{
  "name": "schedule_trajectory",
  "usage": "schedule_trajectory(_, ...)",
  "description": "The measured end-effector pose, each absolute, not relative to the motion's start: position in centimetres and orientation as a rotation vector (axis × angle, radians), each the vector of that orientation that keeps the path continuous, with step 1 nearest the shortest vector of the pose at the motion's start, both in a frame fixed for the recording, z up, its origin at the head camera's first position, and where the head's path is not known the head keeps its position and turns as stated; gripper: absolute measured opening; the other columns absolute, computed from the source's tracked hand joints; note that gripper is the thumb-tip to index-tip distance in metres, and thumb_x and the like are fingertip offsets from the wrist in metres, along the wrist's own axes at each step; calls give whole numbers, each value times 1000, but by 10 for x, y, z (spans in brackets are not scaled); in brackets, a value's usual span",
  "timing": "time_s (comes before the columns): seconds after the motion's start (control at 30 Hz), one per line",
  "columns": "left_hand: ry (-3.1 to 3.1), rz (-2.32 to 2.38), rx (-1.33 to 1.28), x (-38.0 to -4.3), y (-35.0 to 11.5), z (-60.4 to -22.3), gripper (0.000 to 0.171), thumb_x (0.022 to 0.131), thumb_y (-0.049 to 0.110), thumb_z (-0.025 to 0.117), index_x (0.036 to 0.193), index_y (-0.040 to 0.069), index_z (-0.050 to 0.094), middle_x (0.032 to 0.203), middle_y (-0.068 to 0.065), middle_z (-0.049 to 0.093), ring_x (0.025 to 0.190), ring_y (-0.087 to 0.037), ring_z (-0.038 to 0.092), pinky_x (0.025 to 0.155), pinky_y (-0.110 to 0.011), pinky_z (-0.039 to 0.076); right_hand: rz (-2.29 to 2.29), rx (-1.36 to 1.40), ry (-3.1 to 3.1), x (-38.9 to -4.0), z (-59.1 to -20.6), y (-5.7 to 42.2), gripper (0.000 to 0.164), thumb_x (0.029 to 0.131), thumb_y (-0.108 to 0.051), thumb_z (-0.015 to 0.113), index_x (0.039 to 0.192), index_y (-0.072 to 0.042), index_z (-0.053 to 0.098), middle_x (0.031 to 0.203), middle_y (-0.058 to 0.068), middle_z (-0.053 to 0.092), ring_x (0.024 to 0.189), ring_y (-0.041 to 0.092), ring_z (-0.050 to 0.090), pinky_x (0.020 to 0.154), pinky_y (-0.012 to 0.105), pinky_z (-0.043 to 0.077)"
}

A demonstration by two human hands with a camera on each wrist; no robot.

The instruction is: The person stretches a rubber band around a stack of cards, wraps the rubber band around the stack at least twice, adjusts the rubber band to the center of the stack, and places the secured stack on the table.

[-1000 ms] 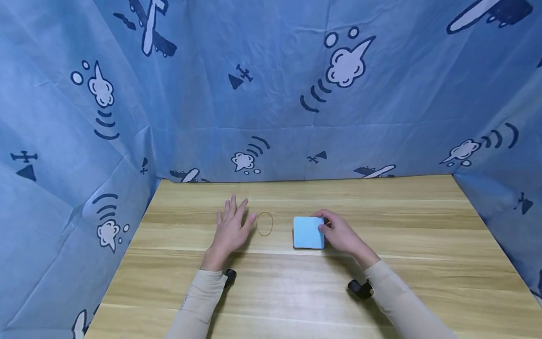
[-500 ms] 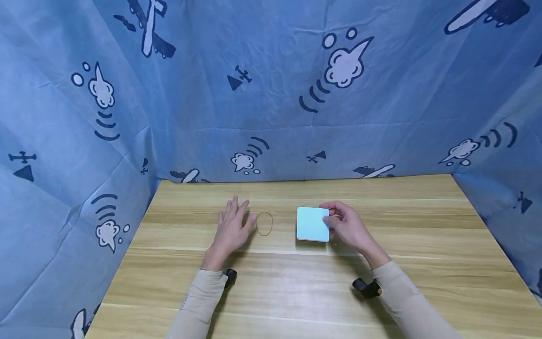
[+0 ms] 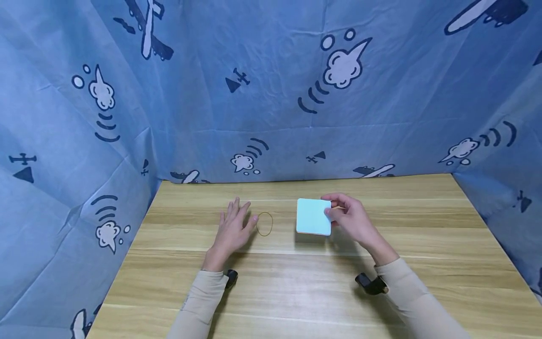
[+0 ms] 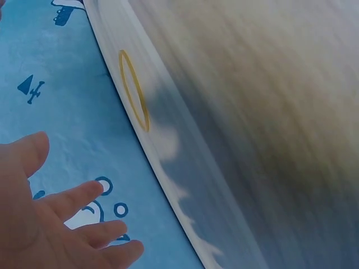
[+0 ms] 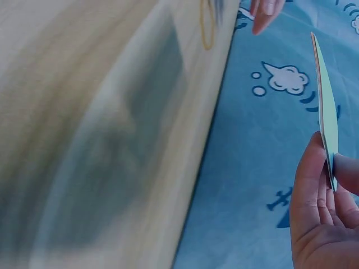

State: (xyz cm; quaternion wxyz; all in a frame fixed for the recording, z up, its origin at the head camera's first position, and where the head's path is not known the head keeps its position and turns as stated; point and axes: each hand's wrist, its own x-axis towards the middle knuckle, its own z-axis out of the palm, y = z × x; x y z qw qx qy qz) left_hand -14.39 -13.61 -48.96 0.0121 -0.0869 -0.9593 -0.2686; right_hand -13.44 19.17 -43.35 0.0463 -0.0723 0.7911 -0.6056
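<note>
My right hand (image 3: 353,219) pinches a thin, square, light blue card (image 3: 313,216) by its right edge, thumb on the upper face and fingers underneath. It hangs above the table and casts a shadow there. Seen edge-on in the right wrist view, the card (image 5: 328,106) has rounded corners and a pale layered edge; whether it is one sheet or more I cannot tell. A thin yellow rubber band (image 3: 272,224) lies as an oval loop left of the card. Beside the band is my left hand (image 3: 232,233), fingers spread, holding nothing.
The wooden table (image 3: 279,292) extends to a blue printed curtain (image 3: 275,94) at the back and both sides. Black wrist cameras sit under both sleeves, the left camera (image 3: 231,278) and the right camera (image 3: 370,284).
My right hand has lifted the light blue card off the table, carrying it up and slightly away toward the back. The left hand and the rubber band stay nearly where they were.
</note>
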Motion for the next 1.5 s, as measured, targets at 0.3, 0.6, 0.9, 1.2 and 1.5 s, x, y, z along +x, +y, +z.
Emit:
schedule_trajectory(0.3,-3010,-857,-306,-145,-134,-490,59,105,44,48,153,11,41,163,-22,20,150,-39,14,117,-64,10,-1857,-279,2414,-129,-411,193,37,97,1,62,133,3,58,107,21,56,80,18,68,73,45,60)
schedule_trajectory(0.6,-3051,-847,-356,-146,-129,-489,53,104,39,52,147,9,49,157,-22,34,147,-41,26,117,-60,18,-1849,-352,2451,-120,-394,193,35,96,-1,64,131,-1,61,106,19,56,78,19,69,70,39,60)
schedule_trajectory(0.9,-3065,-738,-477,-146,-122,-492,48,99,33,64,139,8,58,142,-17,55,133,-35,49,110,-55,36,-1828,-365,2464,-114,-387,195,34,96,-1,64,131,-2,61,106,19,56,80,20,70,70,38,61)
schedule_trajectory(1.2,-3081,-750,-472,-144,-119,-493,47,98,32,66,138,7,59,141,-18,55,132,-35,50,109,-56,36,-1855,-335,2415,-115,-389,199,36,96,-2,64,132,-1,59,110,22,56,83,22,70,65,42,61)
schedule_trajectory(1.5,-3062,-637,-513,-146,-114,-495,36,92,25,74,124,10,69,127,-13,62,120,-32,57,104,-55,41,-1867,-331,2405,-115,-389,199,37,96,-3,65,132,-1,60,110,22,56,84,22,71,65,41,61)
